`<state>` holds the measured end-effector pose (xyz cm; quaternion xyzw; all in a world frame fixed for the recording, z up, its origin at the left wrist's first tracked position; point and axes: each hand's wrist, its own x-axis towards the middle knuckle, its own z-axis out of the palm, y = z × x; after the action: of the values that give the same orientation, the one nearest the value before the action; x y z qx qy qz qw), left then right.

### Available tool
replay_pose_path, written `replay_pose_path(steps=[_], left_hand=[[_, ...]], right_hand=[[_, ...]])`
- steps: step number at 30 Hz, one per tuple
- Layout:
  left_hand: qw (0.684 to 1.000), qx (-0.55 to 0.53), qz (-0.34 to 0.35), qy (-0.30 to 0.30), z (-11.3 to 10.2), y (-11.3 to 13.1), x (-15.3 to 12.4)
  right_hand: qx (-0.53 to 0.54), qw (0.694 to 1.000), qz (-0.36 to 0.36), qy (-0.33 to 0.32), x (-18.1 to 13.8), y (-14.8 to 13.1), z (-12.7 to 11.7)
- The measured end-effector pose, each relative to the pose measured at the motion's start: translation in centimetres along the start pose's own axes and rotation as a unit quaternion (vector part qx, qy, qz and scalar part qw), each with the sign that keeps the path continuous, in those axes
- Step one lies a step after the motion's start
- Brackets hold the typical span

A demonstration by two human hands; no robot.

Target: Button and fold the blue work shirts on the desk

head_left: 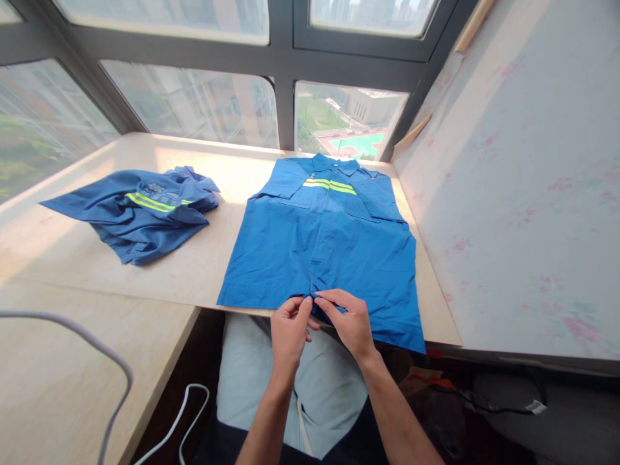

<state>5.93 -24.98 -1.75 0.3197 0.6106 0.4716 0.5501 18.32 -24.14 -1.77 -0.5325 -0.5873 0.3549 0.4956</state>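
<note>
A blue short-sleeved work shirt (271, 245) with yellow-green stripes across the chest lies spread front up, its collar toward the window and its hem at the near edge of the board. My left hand (293, 323) pinches the front placket at the hem between thumb and fingers. Close beside it, my right hand (349, 320) grips the same placket edge with thumb and forefinger. The fingertips of both hands almost meet there, and the bit of cloth between them is mostly hidden. Farther left lies a second blue shirt (159, 219), crumpled, with matching stripes and some lettering.
The pale wooden board (232, 181) runs under a grey-framed window (285, 97). A flowered wall (508, 194) closes off the right side. At the lower left, a white cable (116, 361) loops over the board's edge. My legs (252, 368) are below the front edge.
</note>
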Motion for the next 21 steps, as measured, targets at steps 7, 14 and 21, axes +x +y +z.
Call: replay_pose_path(steps=[7,14,21], left_hand=[[0.998,0.043,0.040,0.006,0.1,0.0,-0.3],[0.998,0.027,0.055,0.027,0.5,-0.4,-0.5],[0.999,0.019,0.019,0.043,0.3,-2.1,0.5]], right_hand=[[0.022,0.994,0.088,0.065,-0.2,0.1,0.7],[0.096,0.974,0.179,0.100,-0.2,0.5,1.4],[0.227,0.942,0.213,0.128,0.3,0.6,0.9]])
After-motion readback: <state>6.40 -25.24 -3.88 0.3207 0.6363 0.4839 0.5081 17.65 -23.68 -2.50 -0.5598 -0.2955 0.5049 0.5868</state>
